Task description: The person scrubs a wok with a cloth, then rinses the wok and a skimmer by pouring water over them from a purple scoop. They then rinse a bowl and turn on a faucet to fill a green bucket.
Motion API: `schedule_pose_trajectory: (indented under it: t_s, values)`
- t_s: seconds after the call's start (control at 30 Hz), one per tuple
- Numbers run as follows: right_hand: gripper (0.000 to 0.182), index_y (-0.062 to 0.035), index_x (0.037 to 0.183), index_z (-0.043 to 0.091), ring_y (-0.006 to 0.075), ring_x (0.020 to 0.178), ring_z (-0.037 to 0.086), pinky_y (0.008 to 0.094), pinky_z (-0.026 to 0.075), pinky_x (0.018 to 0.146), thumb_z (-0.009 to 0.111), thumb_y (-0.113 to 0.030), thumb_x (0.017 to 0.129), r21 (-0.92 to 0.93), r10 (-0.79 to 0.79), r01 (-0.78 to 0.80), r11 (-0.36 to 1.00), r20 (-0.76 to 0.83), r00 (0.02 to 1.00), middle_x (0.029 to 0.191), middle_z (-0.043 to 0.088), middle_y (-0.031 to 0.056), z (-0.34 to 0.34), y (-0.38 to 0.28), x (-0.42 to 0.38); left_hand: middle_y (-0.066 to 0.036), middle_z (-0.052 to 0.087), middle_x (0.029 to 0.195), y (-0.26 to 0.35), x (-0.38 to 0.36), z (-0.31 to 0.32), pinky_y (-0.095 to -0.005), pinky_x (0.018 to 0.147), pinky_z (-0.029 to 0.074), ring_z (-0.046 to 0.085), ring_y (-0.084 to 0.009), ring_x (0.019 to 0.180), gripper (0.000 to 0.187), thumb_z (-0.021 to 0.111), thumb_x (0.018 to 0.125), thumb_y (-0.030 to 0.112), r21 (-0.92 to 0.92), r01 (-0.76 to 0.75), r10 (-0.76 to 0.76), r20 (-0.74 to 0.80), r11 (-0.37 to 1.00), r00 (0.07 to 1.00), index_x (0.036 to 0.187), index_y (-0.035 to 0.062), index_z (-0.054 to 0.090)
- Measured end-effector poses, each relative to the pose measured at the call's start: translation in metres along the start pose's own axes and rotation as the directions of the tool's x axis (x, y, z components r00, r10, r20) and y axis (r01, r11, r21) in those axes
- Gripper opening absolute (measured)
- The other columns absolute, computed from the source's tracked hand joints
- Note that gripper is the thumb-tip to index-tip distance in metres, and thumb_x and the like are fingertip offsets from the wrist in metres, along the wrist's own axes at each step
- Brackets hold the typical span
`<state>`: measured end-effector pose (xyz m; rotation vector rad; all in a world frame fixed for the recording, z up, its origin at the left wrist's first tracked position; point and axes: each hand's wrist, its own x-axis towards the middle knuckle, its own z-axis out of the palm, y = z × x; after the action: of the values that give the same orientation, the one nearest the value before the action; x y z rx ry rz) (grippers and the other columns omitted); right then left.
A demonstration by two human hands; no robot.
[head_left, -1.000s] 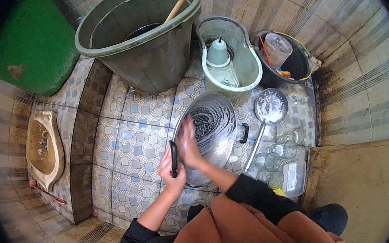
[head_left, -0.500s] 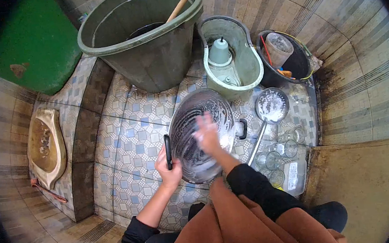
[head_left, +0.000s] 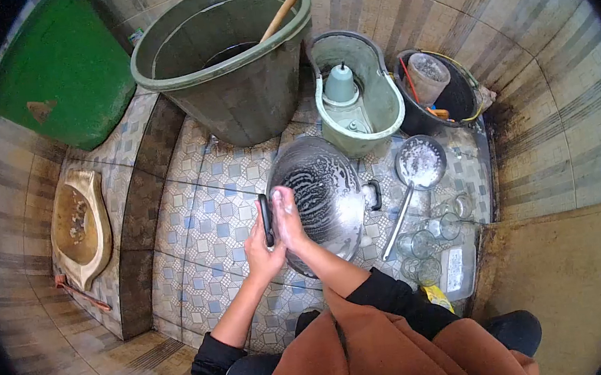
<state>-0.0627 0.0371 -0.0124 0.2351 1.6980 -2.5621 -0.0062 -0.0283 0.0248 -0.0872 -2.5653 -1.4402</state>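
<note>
the wide metal pan (head_left: 335, 213) lies on the tiled floor (head_left: 199, 262), in front of the person and just nearer than the pale green mop bucket (head_left: 359, 138). its far rim comes close to that bucket; the big dark-green tub (head_left: 242, 110) stands beyond it to the left. on the left, patterned tiles stretch between the rim and the raised ledge (head_left: 133, 276), the widest stretch beside the pan. on the right the room is narrow: the long-handled round utensil (head_left: 421, 163), whitened with foam, lies near, its handle slanting down to the left, with glasses (head_left: 416, 243) and a clear plastic box (head_left: 458, 273) past it.

the pan's mouth faces up towards the camera, its visible outline longer from far to near than across. the black left handle (head_left: 268, 223) and the black right handle (head_left: 374, 195) sit at opposite sides of the rim. curved streaks of foam (head_left: 311, 186) cover the inside.

the left hand (head_left: 259, 258) is at the left handle, fingers up along its outer side, forearm coming in from the lower left. the right hand (head_left: 288, 221) is at the inner left edge, grip pressed together rather than spread, foam on it, fingers pointing away from the body; whether it pinches anything i cannot tell. its forearm crosses the near rim from the lower right.
</note>
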Motion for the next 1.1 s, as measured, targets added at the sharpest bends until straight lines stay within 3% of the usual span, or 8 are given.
schedule_pose_trajectory:
  t_s: [0.1,0.17,0.37,0.6,0.83,0.97,1.03,1.1]
  values:
    - [0.021,-0.0053,0.084,0.052,0.0165,0.062,0.048,0.0287,0.04,0.058,0.043,-0.024,0.085,-0.133,0.313,-0.297,0.946,0.13,0.941,0.071,0.053,0.0028,-0.025,0.011,-0.017,-0.022,0.052,0.1,-0.002,-0.001,-0.003,-0.0321,0.076,0.042,0.054,-0.0318,0.088,0.06,0.052,0.059,0.006,0.037,0.013,-0.015,0.051,0.999,0.999,0.116,-0.0032,0.037]
    - [0.024,-0.0051,0.078,0.052,0.0287,0.065,0.055,0.0379,0.043,0.059,0.047,-0.029,0.08,-0.796,-0.08,0.316,0.517,0.323,0.943,0.066,0.054,0.0133,-0.058,0.039,-0.033,-0.02,0.053,0.096,0.001,-0.001,-0.008,-0.031,0.074,0.043,0.055,-0.03,0.085,0.059,0.051,0.057,0.007,0.089,0.237,-0.244,0.085,0.967,0.966,0.114,-0.0023,0.04]
    - [0.044,-0.0217,0.115,0.042,0.027,0.112,0.035,0.0493,0.027,0.09,0.049,-0.035,0.074,-0.726,0.168,0.575,-0.377,0.557,0.814,0.126,0.031,0.0132,-0.184,0.026,0.001,-0.015,0.058,0.092,-0.034,0.0,-0.006,-0.0286,0.072,0.043,0.056,-0.018,0.086,0.053,0.047,0.059,-0.001,-0.129,0.025,-0.051,-0.207,0.991,0.977,0.111,-0.0009,0.044]
    - [0.042,-0.0172,0.115,0.041,0.0308,0.102,0.041,0.0456,0.031,0.086,0.047,-0.028,0.076,-0.965,0.408,0.147,-0.219,0.046,0.912,0.118,0.035,0.0198,-0.152,0.026,-0.008,-0.015,0.052,0.103,-0.036,-0.004,0.007,-0.0287,0.084,0.037,0.05,-0.0195,0.096,0.054,0.047,0.06,-0.004,-0.276,0.121,-0.184,-0.213,0.954,0.96,0.114,-0.0045,0.039]
    - [0.063,-0.0097,0.126,0.02,0.0373,0.114,0.026,0.0401,0.027,0.093,0.051,-0.034,0.077,-0.522,0.114,0.164,0.837,0.459,0.881,0.118,0.032,0.0234,-0.064,0.025,-0.058,-0.015,0.057,0.088,-0.008,-0.015,0.007,-0.0278,0.073,0.041,0.052,-0.0143,0.082,0.041,0.047,0.075,0.001,-0.207,0.147,-0.186,-0.183,0.967,0.965,0.115,-0.0026,0.039]
    - [0.076,-0.0073,0.128,0.015,0.0388,0.112,0.03,0.0383,0.029,0.092,0.059,-0.027,0.07,-0.484,0.198,0.106,0.869,0.536,0.821,0.123,0.027,0.0219,-0.064,-0.025,-0.064,-0.016,0.054,0.064,0.003,-0.004,-0.003,-0.0289,0.055,0.039,0.046,-0.0093,0.061,0.03,0.04,0.082,0.009,-0.04,0.334,-0.336,-0.157,0.942,0.929,0.111,0.0024,0.047]
    - [0.08,-0.0063,0.127,0.018,0.038,0.107,0.037,0.0378,0.034,0.088,0.063,-0.018,0.061,-0.875,0.611,0.368,0.316,0.484,0.626,0.121,0.032,0.0223,-0.073,-0.051,-0.063,-0.017,0.055,0.064,-0.009,0.003,-0.004,-0.0303,0.056,0.041,0.051,-0.0135,0.059,0.031,0.041,0.082,0.012,-0.025,0.357,-0.356,-0.177,0.934,0.918,0.111,0.0037,0.047]
    - [0.066,-0.0069,0.119,0.034,0.0372,0.092,0.049,0.0385,0.04,0.079,0.057,-0.009,0.058,-0.829,0.551,0.414,0.377,0.56,0.619,0.103,0.047,0.0253,-0.09,-0.039,-0.059,-0.019,0.057,0.068,-0.008,0.012,-0.006,-0.0332,0.059,0.042,0.057,-0.0218,0.063,0.031,0.044,0.08,0.013,-0.002,0.484,-0.482,-0.102,0.875,0.87,0.11,0.0045,0.048]
